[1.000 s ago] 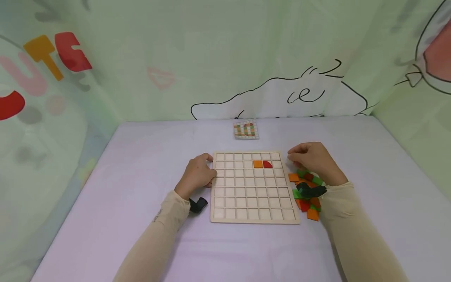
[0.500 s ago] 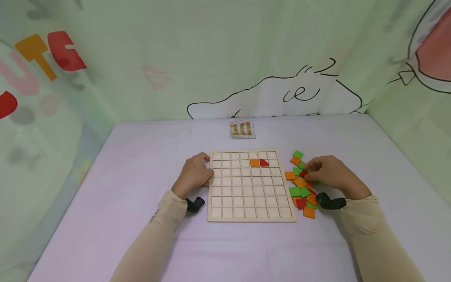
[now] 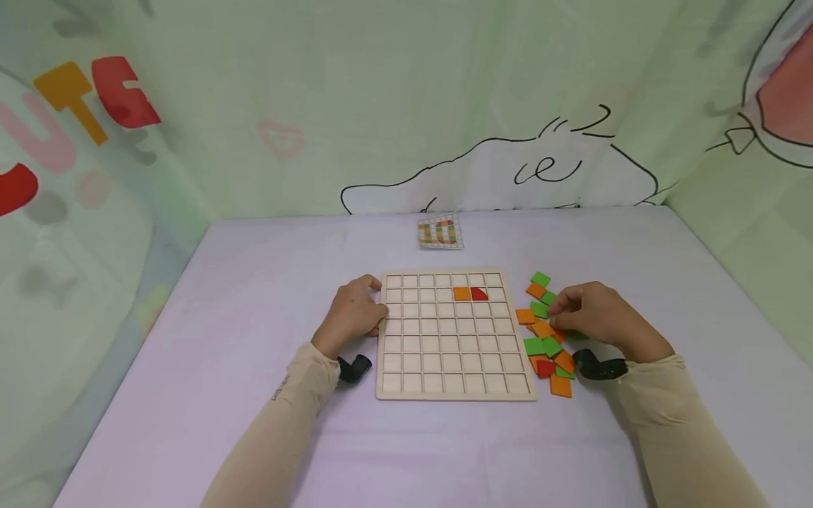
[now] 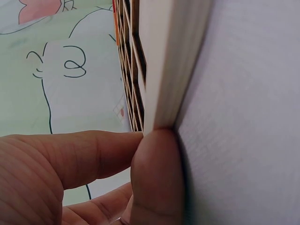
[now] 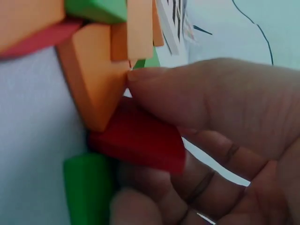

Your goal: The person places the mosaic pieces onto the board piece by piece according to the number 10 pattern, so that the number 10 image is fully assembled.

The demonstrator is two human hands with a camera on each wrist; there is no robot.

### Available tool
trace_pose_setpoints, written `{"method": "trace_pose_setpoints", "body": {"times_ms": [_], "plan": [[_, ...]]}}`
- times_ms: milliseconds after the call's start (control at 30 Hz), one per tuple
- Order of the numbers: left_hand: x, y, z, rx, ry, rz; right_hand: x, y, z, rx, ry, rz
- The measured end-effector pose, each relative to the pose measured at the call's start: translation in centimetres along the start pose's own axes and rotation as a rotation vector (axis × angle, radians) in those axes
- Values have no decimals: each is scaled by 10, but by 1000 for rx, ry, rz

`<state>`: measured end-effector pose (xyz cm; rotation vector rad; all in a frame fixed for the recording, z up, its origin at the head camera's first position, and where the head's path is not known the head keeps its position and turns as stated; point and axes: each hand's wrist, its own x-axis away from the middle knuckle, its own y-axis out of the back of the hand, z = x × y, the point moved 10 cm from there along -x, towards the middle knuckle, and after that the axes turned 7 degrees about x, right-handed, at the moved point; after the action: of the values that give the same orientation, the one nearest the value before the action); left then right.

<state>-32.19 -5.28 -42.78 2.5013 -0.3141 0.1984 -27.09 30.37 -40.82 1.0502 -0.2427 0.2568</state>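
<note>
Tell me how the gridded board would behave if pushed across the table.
The gridded board probably stays stiff, given its straight, thick edge. Lying flat, it should slide rather than tip. The orange tile and red quarter-circle in its ridged cells would likely ride along.

Site: I read it as a small fabric-lined tabletop booth; I cannot tell what building holds it. A pale green back panel (image 3: 368,92) with soft folds meets side panels, the left panel (image 3: 95,275) and right panel (image 3: 756,233), at the table's edges. Prints look like children's decor: an orange letter T (image 3: 71,97), a black-outlined cartoon figure (image 3: 489,173), a red balloon shape (image 3: 790,95). A pale lilac-white cloth (image 3: 444,458) covers the table.
</note>
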Motion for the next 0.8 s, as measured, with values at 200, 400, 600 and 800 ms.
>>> {"method": "trace_pose_setpoints", "body": {"times_ms": [200,400,600,800], "plan": [[2,1,-3,5,-9,4,2,8,-3,-2,4,-62],[2,1,-3,-1,-4,3,-1,6,-1,-127,3,-123],[1,0,-2,-2,4,5,-4,2,1,-154,22,-137],[2,1,-1,-1,9,0,-1,-1,7,-137,55,-60]]}}
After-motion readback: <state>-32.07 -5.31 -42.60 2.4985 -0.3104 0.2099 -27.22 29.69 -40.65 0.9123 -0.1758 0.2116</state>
